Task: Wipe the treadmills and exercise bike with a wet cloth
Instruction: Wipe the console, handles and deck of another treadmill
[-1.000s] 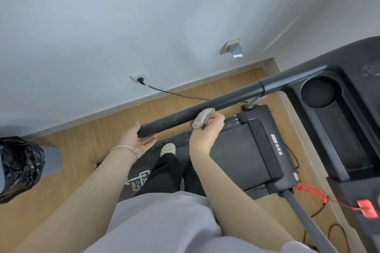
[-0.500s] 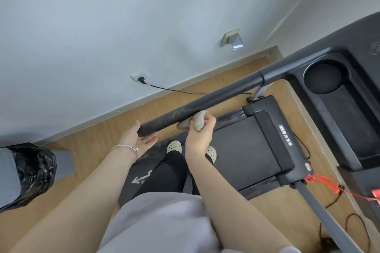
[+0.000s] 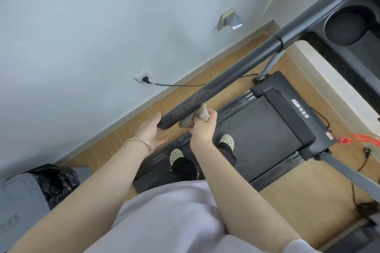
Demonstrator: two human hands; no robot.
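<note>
I stand on a black treadmill [image 3: 265, 129], its belt under my feet. A dusty black handrail [image 3: 216, 88] runs from lower left to upper right across the view. My right hand [image 3: 202, 129] grips a crumpled grey-beige cloth [image 3: 195, 118] and presses it against the underside of the rail near its free end. My left hand [image 3: 151, 131] cups that end of the rail, palm turned toward it, fingers mostly straight. The treadmill console [image 3: 349, 24] with a round cup recess fills the upper right.
A bin lined with a black bag [image 3: 53, 183] stands at the lower left. A power cord [image 3: 178, 85] runs from a wall socket along the wooden floor. A red safety cord [image 3: 359, 139] hangs at the right, above more cables on the floor.
My right hand slid the cloth down the rail toward its free end and under it. The view shifted, showing more of the belt and my feet. My left hand stayed at the rail's end.
</note>
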